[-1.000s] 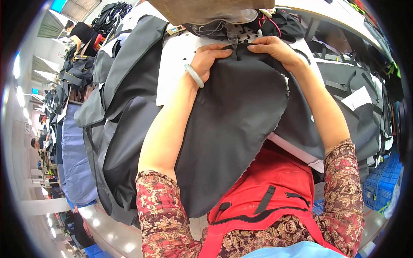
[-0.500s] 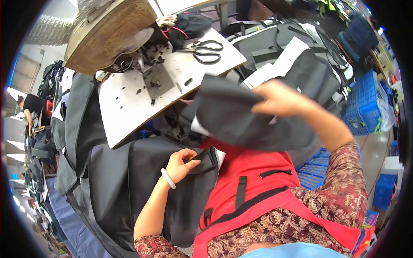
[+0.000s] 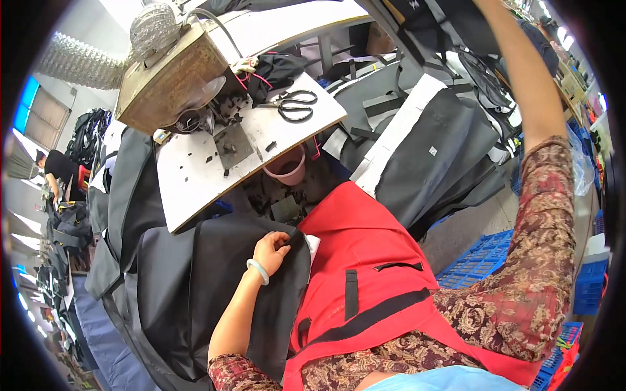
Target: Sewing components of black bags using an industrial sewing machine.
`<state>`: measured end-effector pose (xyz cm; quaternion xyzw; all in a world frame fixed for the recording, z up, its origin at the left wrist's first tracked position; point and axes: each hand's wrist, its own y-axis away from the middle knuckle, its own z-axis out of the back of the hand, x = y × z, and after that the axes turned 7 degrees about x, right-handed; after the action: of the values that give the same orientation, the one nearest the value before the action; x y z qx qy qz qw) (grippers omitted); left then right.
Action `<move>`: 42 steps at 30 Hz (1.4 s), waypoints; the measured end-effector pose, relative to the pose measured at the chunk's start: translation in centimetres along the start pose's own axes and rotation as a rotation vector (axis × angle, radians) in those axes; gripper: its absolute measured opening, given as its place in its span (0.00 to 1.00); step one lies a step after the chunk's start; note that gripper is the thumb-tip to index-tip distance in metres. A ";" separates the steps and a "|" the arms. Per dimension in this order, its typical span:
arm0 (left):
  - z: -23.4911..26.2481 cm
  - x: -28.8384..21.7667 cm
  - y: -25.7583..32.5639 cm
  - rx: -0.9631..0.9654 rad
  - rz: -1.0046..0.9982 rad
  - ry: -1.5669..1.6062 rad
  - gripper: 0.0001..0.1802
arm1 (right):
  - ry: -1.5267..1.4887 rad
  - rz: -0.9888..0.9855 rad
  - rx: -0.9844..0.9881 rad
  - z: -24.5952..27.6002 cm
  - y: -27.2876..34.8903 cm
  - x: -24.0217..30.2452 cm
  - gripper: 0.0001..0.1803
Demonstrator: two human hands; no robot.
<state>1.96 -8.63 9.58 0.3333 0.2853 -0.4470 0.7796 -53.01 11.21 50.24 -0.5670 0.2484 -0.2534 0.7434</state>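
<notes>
My left hand [image 3: 268, 253], a pale bangle on its wrist, has its fingers curled at the edge of a large black fabric sheet [image 3: 173, 274]. The sheet drapes below the machine table on my left, against my red apron [image 3: 365, 241]. My right forearm [image 3: 531, 78] stretches up to the far right, and its hand lies beyond the upper rim. Dark fabric [image 3: 450, 26] hangs beside that wrist; whether the hand holds it is hidden. Black panels with white edges [image 3: 424, 156] lie stacked on the right.
A worn machine head [image 3: 173, 75] stands over a white table [image 3: 195, 176] strewn with black scraps. Black-handled scissors [image 3: 297, 107] lie on it. Below is a pink bucket [image 3: 287, 166]. Blue crates [image 3: 479, 257] stand at right. Another person [image 3: 62, 169] is at far left.
My right hand has swung up and out of view, and the black piece it held has left my lap. My left hand stays at the sheet's edge. The view has shifted.
</notes>
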 end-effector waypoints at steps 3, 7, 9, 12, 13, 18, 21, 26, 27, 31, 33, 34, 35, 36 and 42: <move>0.9 -1.1 0.8 0.025 0.036 -0.022 0.15 | -0.023 0.122 0.311 -5.6 8.7 2.7 0.12; 1.1 -1.0 2.1 0.007 -0.032 -0.229 0.20 | -0.162 0.148 0.619 -12.8 25.9 4.1 0.14; 1.5 -1.8 3.6 0.010 0.019 -0.246 0.22 | -0.143 -0.026 0.908 -13.9 35.7 5.3 0.12; 2.0 -2.6 7.1 -0.002 0.086 -0.268 0.27 | -0.154 -0.199 1.363 -13.3 47.2 6.9 0.22; 2.0 -2.6 9.1 -0.090 0.118 -0.278 0.27 | -0.192 -0.156 1.309 -12.9 48.9 8.5 0.25; 2.3 -0.2 18.1 -0.172 0.430 -0.349 0.22 | -0.527 -0.138 1.090 -10.7 49.9 9.7 0.27; 1.2 1.0 18.6 -0.283 0.332 -0.331 0.13 | -1.001 -0.454 1.307 -6.2 46.6 13.3 0.14; 2.8 -3.7 15.5 -0.060 0.233 -0.363 0.14 | -1.420 0.235 1.163 9.3 33.3 32.6 0.24; 2.9 -4.6 15.0 -0.054 0.193 -0.347 0.14 | -1.464 0.476 1.087 11.3 31.8 35.9 0.28; 3.5 -6.9 13.6 0.033 0.147 -0.289 0.16 | -1.570 0.663 1.251 12.3 37.9 42.6 0.23; 4.5 -7.5 16.6 0.181 0.230 -0.209 0.19 | -1.488 0.722 1.249 9.4 40.5 41.7 0.14; 6.2 -9.4 17.8 0.384 0.435 -0.246 0.22 | -1.523 0.510 1.222 8.1 40.9 41.0 0.09; 6.0 -8.8 19.9 0.244 0.272 -0.076 0.23 | -1.539 0.481 1.227 6.6 41.5 39.6 0.09; 6.1 -9.8 21.4 0.170 0.155 -0.036 0.23 | -1.564 0.451 1.226 5.2 42.1 38.9 0.09; 5.1 -10.6 20.8 0.069 -0.110 -0.468 0.11 | -1.583 0.416 1.407 2.9 42.9 38.8 0.16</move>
<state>16.54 0.64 26.08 0.2312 0.0992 -0.5634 0.7870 -17.98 -2.44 6.24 0.0377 -0.4126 0.2305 0.8805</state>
